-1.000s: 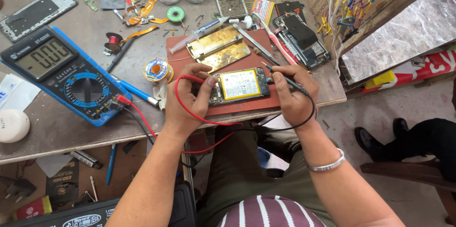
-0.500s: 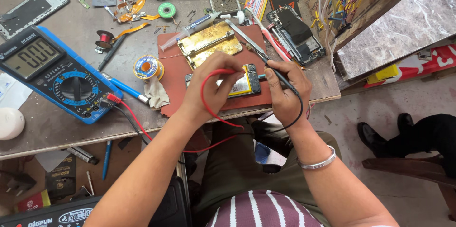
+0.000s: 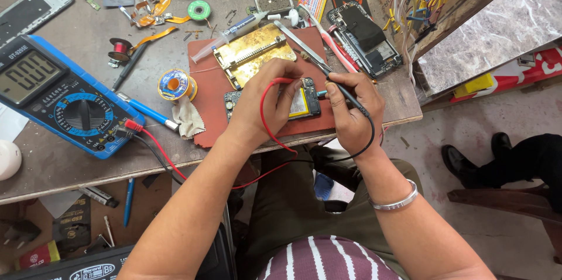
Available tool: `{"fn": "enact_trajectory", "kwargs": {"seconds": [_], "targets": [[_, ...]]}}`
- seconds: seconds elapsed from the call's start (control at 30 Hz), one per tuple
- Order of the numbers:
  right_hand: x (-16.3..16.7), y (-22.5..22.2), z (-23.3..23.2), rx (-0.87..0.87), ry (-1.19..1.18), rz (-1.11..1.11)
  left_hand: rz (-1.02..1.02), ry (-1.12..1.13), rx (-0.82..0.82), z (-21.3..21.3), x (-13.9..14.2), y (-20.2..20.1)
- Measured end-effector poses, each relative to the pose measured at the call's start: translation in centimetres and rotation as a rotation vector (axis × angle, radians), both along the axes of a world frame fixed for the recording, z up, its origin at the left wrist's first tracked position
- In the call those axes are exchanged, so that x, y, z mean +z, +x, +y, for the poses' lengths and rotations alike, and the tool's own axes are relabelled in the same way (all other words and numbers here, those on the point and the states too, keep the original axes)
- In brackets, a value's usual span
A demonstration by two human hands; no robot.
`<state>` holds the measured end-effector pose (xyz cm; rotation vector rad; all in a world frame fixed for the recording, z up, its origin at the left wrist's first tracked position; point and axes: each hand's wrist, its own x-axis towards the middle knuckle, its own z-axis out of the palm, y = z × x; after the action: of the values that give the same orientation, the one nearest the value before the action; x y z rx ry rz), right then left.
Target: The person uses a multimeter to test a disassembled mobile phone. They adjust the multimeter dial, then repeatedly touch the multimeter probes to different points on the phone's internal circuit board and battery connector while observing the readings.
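I am curling my left hand (image 3: 266, 101) over the open phone (image 3: 304, 99), fingers bent and pressed together, pinching the red probe whose red lead (image 3: 264, 122) is looping across my knuckles. My right hand (image 3: 351, 113) is closing around the black probe (image 3: 336, 84) like a pen, thumb and forefinger clamped on it, its tip touching the phone's upper right edge. The phone is lying on the red mat (image 3: 205, 89), just below the gold holder (image 3: 254, 57), its yellow battery partly hidden under my left fingers. Both leads are running off the bench edge and back to the blue meter (image 3: 64, 104), well to the left.
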<state>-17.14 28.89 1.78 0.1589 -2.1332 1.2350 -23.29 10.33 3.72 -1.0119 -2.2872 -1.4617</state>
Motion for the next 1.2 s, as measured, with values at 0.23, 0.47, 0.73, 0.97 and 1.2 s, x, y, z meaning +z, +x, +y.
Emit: {"fn": "enact_trajectory", "kwargs": {"seconds": [0.23,0.47,0.73,0.97,1.2], "targets": [[-0.16,-0.16,-0.10,0.040,-0.089,-0.072,-0.006,-0.007,0.013,0.06,0.43,0.27],[0.17,-0.11,-0.11,-0.008,0.007,-0.076,-0.045,0.023,0.018,-0.01,0.20,-0.19],[0.19,-0.17,-0.16,-0.007,0.014,-0.073,-0.027,0.007,0.004,-0.13,-0.17,-0.41],[0.17,-0.21,-0.14,0.006,0.012,-0.069,0.048,-0.004,0.013,-0.01,-0.20,-0.37],[0.36,-0.29,-0.21,0.011,0.017,-0.092,0.008,0.026,-0.001,-0.03,-0.28,-0.42]]}}
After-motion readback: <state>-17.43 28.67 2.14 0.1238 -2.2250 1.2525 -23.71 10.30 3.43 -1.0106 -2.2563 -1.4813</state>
